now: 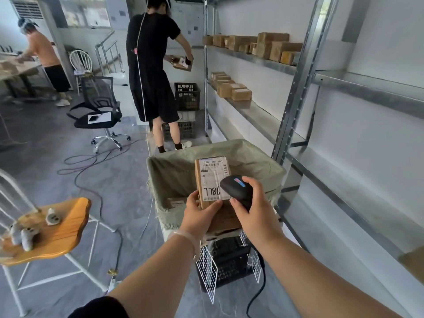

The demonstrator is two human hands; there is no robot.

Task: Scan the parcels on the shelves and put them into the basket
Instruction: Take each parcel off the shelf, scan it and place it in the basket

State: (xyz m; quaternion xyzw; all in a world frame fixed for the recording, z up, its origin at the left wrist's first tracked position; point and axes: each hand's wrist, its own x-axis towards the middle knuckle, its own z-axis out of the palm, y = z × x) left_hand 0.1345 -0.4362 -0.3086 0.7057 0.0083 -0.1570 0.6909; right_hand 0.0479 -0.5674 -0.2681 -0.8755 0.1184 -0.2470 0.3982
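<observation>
My left hand (200,213) grips a brown cardboard parcel (212,177) by its lower edge, label side up, with a white label and handwritten digits. My right hand (257,208) holds a black barcode scanner (236,188) whose head lies over the label's lower right corner. Both are above the basket (167,173), which is lined with a grey-green woven sack. At least one parcel (177,203) lies at its bottom. More brown parcels (259,45) stand on the upper shelf, and others (230,87) on the one below.
The metal shelving (296,88) runs along my right. A person in black (151,72) stands ahead by stacked dark crates (187,96). An office chair (98,111), floor cables (91,161), a wooden-seat chair (57,228) and a wire rack with a black crate (229,260) surround me.
</observation>
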